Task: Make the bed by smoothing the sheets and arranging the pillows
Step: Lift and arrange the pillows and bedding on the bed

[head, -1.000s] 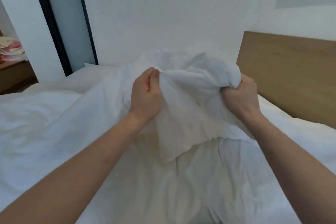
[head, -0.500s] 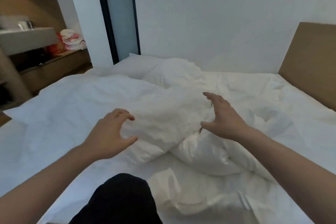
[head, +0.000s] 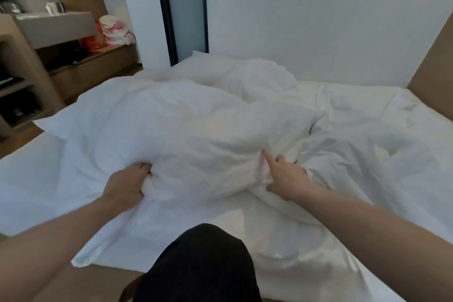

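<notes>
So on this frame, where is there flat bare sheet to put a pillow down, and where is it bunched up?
Flat sheet lies left of the left hand, out to the mattress edge. Another fairly flat, lightly creased strip runs along the wall toward the headboard. The middle is crowded: the pillow both hands grip, the right hand, and rumpled bedding beside it.

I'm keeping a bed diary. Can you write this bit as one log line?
step: gathering duvet | left hand: grips duvet | right hand: pinches duvet | pillows: not arranged
</notes>
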The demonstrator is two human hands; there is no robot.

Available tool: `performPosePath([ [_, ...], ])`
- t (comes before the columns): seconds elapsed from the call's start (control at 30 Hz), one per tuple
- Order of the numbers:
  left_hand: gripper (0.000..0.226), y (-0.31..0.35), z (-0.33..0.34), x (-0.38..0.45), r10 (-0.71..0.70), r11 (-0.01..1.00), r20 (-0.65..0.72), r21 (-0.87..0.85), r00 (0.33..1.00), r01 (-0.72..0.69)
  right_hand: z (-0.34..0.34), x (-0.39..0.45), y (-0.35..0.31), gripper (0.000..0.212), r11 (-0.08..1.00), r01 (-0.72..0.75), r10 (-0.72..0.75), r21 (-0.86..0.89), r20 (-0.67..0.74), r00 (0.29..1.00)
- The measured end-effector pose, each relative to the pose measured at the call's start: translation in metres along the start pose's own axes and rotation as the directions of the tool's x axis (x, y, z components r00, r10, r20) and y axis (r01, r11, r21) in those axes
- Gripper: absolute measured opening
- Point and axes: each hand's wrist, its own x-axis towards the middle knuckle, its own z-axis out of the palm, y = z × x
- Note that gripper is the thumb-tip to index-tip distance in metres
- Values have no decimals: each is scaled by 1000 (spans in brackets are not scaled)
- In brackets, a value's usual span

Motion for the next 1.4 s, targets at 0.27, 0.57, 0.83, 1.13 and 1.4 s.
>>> performPosePath([
  [0.27, 20, -25, -216, 124, 193, 927, -481, 374, 855, 1, -71, 24, -17, 30, 846, 282, -182, 454, -251, 951],
  [0.57, 55, 30, -198, 183, -168, 962, -404, 134, 899, 240, -134, 2, 30, 26, 554, 400, 3, 730, -483, 876],
  [0.83, 100, 76, -34, 96, -50, 965, 14, 260, 999, 45, -25, -40, 44, 38, 911, 51, -103, 409, 106, 989],
  [1.13, 118, 42, 50, -25, 209, 961, 83, 170, 974, -220, -21, -69, 29, 45, 996, 91, -91, 20, 4, 996],
  [1.4, 83, -30, -30, 109, 226, 865, -175, 488, 958, -115, -144, -113, 44, 13, 773, 280, 70, 569, -515, 855],
])
